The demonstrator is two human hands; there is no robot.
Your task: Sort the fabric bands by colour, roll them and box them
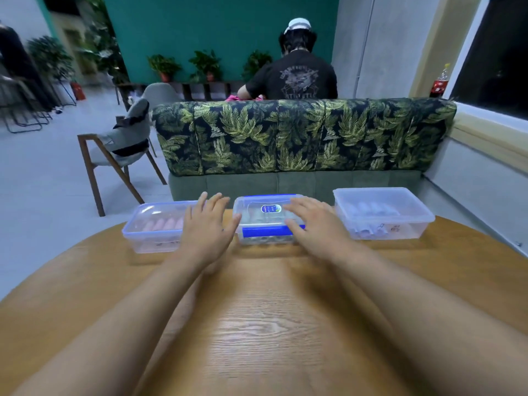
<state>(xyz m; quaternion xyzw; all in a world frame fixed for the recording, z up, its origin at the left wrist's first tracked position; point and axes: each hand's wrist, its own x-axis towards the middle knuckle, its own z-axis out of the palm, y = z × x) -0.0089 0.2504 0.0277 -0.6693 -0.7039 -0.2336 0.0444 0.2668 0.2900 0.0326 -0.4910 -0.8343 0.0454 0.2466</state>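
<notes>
boxes (265, 217) in row on table (265, 310) | bands (163, 224) seemingly inside | sofa (303, 138) behind

Wooden desk (263, 315) in foreground, rounded edge, pale grain. Just beyond it, sofa (303, 135): palm-leaf print on dark cloth across the backrest, plain grey-green seat below. Behind the sofa, person (294, 78) seated facing away, dark printed shirt, white cap. Teal wall (223, 27) at rear; row of potted plants (205, 65) on a low rack before it. Grey wall (383, 47) to the right, then window (497, 58), glass dark, pale sill below. Red-labelled bottle (438, 84) upright at the sill's far end. Left of sofa, wooden chair (94, 167) with grey seat, grey-and-black cloth draped over it. Pale floor (43, 190). Far left, metal-framed chairs (23, 112) and large leafy plant (50, 55). Even indoor light.
</notes>
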